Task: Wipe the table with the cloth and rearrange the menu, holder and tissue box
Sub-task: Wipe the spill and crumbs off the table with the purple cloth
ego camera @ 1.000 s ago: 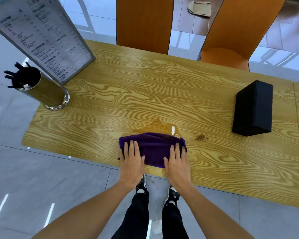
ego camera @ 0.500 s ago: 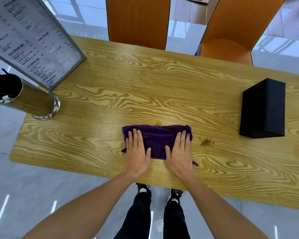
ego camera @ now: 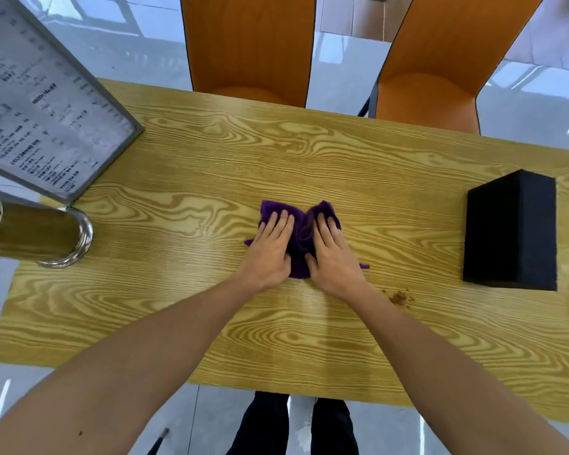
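A purple cloth point(ego camera: 302, 236) lies bunched in the middle of the wood-grain table point(ego camera: 211, 178). My left hand point(ego camera: 271, 249) presses flat on its left half. My right hand point(ego camera: 334, 254) presses flat on its right half, and the cloth is gathered into a ridge between them. The grey framed menu point(ego camera: 43, 113) stands tilted at the far left. Just in front of it stands a metal cylindrical holder point(ego camera: 37, 236). The black tissue box point(ego camera: 511, 231) stands on the right side of the table.
Brown crumbs point(ego camera: 399, 297) lie on the table right of my right wrist. Two orange chairs point(ego camera: 248, 44) point(ego camera: 440, 60) stand along the far edge. The near table edge runs just above my legs, with grey tiled floor around.
Both hands pushed the cloth away from me across the wet patch toward the table's middle and drew together, bunching it. The crumbs now lie nearer to me than the cloth.
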### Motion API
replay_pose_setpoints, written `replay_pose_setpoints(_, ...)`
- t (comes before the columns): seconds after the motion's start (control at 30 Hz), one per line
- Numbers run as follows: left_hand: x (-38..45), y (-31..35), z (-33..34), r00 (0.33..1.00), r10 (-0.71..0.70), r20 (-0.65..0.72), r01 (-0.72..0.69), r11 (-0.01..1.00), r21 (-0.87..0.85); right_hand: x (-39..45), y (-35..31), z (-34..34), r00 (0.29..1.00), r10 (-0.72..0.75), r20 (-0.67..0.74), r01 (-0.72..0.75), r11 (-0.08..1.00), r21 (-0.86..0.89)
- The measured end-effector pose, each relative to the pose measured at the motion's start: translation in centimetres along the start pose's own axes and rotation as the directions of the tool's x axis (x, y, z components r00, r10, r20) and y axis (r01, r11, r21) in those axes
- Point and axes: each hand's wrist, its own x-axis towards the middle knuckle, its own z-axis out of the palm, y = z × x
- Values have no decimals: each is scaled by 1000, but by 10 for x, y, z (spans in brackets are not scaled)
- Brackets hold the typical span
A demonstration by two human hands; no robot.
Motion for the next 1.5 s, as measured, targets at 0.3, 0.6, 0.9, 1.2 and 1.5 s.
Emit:
replay_pose_setpoints(0.3,49,-14,-25,998,56,19,-55,998,-38,50,6,-19,999,-48,-5,48,994,95)
replay_pose_setpoints(0.6,57,-5,-33,1000,-14,-7,13,997,-72,60,7,-29,998,-57,-27,61,986,158)
replay_pose_setpoints(0.9,-3,9,-11,997,-75,-14,73,991,-110,11,2,-13,992,-123,29,115,972,206)
replay_pose_setpoints(1.2,-92,43,33,987,-157,-21,153,977,-148,-77,3,13,972,-219,89,196,958,208)
replay_pose_setpoints(1.5,-165,83,82,977,-213,-34,202,960,-192,-158,22,48,948,-302,103,283,945,166)
